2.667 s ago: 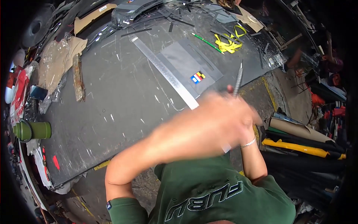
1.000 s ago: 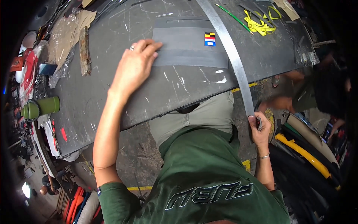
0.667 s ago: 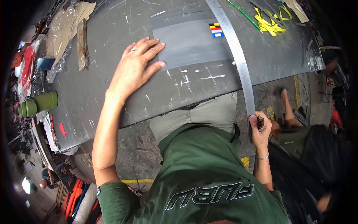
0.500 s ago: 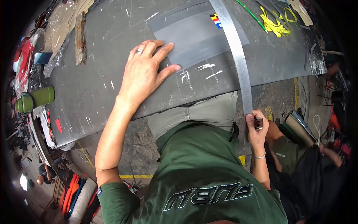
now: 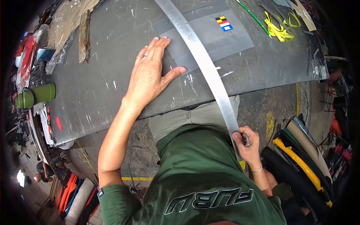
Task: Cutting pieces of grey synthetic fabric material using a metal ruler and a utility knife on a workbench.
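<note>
A long metal ruler (image 5: 204, 63) slants across the grey fabric sheet (image 5: 234, 45) and past the table's near edge. My right hand (image 5: 250, 146) is closed around its near end, below the table edge. A small dark object (image 5: 245, 140) also shows in that grip, too little of it to name. My left hand (image 5: 150, 77) rests with fingers apart on the dark table (image 5: 112, 97), fingertips and thumb at the sheet's left edge. A small multicoloured patch (image 5: 224, 24) sits on the sheet, right of the ruler.
A green pencil (image 5: 258, 22) and a yellow measuring tape (image 5: 279, 33) lie at the far right. Left are a wooden stick (image 5: 84, 37), clear plastic wrap and a green bottle (image 5: 39, 95). Fabric rolls (image 5: 296, 159) stand at lower right; another person's arm shows beside my right wrist.
The ruler has swung left across the sheet, uncovering the whole patch. My right hand has moved left and nearer to me with it. My left hand has shifted slightly right.
</note>
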Motion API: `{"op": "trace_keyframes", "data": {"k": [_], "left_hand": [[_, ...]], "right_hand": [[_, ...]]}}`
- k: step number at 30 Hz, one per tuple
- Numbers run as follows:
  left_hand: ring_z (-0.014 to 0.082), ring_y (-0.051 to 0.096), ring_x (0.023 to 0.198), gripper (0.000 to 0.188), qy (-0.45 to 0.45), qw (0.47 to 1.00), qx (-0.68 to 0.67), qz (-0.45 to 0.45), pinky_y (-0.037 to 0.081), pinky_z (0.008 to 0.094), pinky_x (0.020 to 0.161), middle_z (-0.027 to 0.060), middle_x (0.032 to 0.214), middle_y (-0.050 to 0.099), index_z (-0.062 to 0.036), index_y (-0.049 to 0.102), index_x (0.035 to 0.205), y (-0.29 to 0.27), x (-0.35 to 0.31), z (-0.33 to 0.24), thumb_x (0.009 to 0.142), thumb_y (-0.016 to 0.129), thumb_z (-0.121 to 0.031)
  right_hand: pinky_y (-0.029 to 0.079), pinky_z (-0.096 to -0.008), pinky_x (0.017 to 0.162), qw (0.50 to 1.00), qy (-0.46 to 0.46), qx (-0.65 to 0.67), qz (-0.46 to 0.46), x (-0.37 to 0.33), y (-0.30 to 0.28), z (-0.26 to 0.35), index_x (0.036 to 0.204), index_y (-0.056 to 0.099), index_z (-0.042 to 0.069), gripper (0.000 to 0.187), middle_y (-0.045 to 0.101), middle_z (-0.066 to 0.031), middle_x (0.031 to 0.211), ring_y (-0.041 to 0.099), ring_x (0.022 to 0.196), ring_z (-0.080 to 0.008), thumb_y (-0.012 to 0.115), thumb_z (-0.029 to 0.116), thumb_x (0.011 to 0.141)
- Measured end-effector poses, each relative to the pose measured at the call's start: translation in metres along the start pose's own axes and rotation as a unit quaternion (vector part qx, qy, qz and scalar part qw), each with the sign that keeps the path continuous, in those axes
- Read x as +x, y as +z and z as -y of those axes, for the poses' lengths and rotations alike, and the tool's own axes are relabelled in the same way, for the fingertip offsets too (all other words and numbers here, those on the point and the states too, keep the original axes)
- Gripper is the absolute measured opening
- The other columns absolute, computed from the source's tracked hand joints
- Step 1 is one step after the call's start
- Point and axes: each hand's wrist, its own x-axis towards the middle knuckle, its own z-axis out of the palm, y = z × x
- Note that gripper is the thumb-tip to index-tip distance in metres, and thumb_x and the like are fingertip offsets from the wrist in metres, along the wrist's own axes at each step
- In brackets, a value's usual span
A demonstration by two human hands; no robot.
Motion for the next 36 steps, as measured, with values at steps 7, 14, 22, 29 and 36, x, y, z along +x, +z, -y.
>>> {"op": "trace_keyframes", "data": {"k": [7, 14, 22, 29, 36], "left_hand": [[0.0381, 0.036, 0.151, 0.094, -0.008, 0.999, -0.043, 0.005, 0.026, 0.0516, 0.126, 0.0232, 0.160, 0.042, 0.0014, 0.036, 0.155, 0.002, -0.005, -0.001, 0.088, 0.078, -0.049], [0.0403, 0.035, 0.151, 0.091, 0.001, 0.999, -0.043, -0.002, 0.031, 0.0510, 0.125, 0.0248, 0.162, 0.035, 0.0028, 0.039, 0.153, -0.002, 0.013, 0.015, 0.090, 0.074, -0.053], [0.0434, 0.040, 0.146, 0.090, 0.025, 1.000, -0.008, 0.000, 0.032, 0.0526, 0.124, 0.0254, 0.156, 0.042, 0.0047, 0.048, 0.146, 0.006, 0.030, 0.029, 0.089, 0.072, -0.061], [0.0389, 0.035, 0.151, 0.090, 0.031, 0.999, 0.030, 0.005, 0.033, 0.0493, 0.124, 0.0194, 0.162, 0.038, 0.0012, 0.043, 0.152, 0.008, 0.028, 0.029, 0.089, 0.076, -0.054], [0.0417, 0.039, 0.148, 0.098, 0.029, 1.000, -0.001, 0.002, 0.030, 0.0521, 0.125, 0.0235, 0.157, 0.042, 0.0042, 0.045, 0.149, 0.006, 0.029, 0.030, 0.084, 0.078, -0.061]], "right_hand": [[0.034, -0.0277, 0.052, 0.998, 0.045, 0.017, 0.032, 0.013, 0.017, 0.020, 0.090, 0.066, 0.003, 0.014, 0.045, -0.0019, 0.060, 0.041, 0.054, -0.0074, 0.075, 0.014, 0.093], [0.033, -0.0286, 0.053, 0.998, 0.046, 0.016, 0.037, 0.034, 0.030, 0.031, 0.090, 0.066, 0.003, 0.020, 0.044, 0.0005, 0.059, 0.038, 0.057, -0.0067, 0.073, 0.020, 0.098], [0.049, -0.0270, 0.063, 0.986, 0.118, 0.033, 0.114, 0.053, 0.037, 0.031, 0.103, 0.067, 0.000, 0.028, 0.070, -0.0047, 0.075, 0.062, 0.067, -0.0077, 0.069, 0.028, 0.102], [0.060, -0.0323, 0.071, 0.921, 0.189, 0.328, 0.093, 0.068, 0.047, 0.041, 0.119, 0.063, -0.005, 0.036, 0.076, -0.0161, 0.099, 0.073, 0.076, -0.0193, 0.061, 0.029, 0.107], [0.058, -0.0297, 0.062, 0.921, 0.199, 0.321, 0.100, 0.075, 0.049, 0.043, 0.117, 0.061, -0.004, 0.033, 0.076, -0.0159, 0.094, 0.070, 0.066, -0.0158, 0.062, 0.027, 0.107]]}}
